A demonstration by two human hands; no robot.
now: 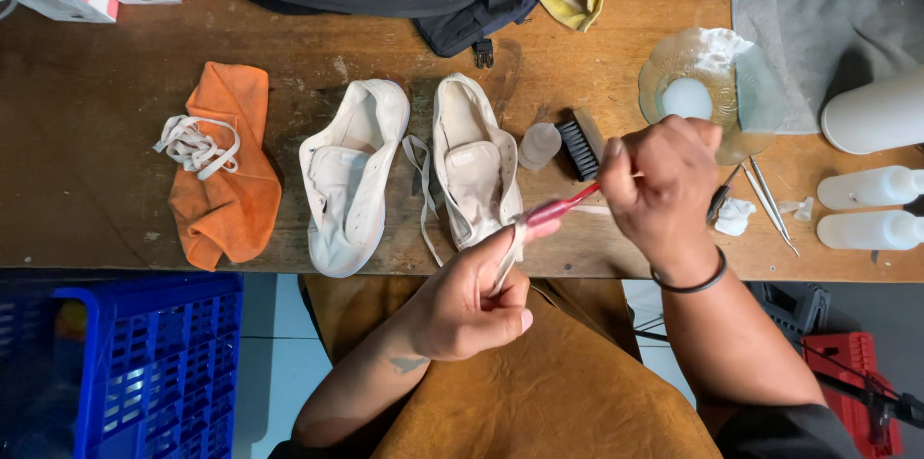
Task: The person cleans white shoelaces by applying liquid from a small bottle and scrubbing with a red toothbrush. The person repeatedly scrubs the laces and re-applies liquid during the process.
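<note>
Your left hand [472, 300] is closed in a pinch on a white shoelace [505, 252], held taut just off the front edge of the wooden table [115, 190] and above your lap. The lace's other end seems to run back to the right shoe [474, 165], though that stretch is hard to make out. Your right hand [659, 185] is curled shut around a red-handled small brush [563, 204], its head resting on the lace at your left fingertips.

A risk from here: if the pinch slackens, the lace could slip and the bristles would land on your fingers. A hard pull could also drag that shoe toward the edge.

Just beyond your right hand stands a glass dish [717, 84] holding white foam (easy to clip with your knuckles), with a black brush [580, 143] beside it. Metal picks [767, 194] and white squeeze bottles [871, 209] crowd the right side. The left shoe [348, 170], an orange cloth [226, 170] and a loose lace [195, 146] lie well to the left.
</note>
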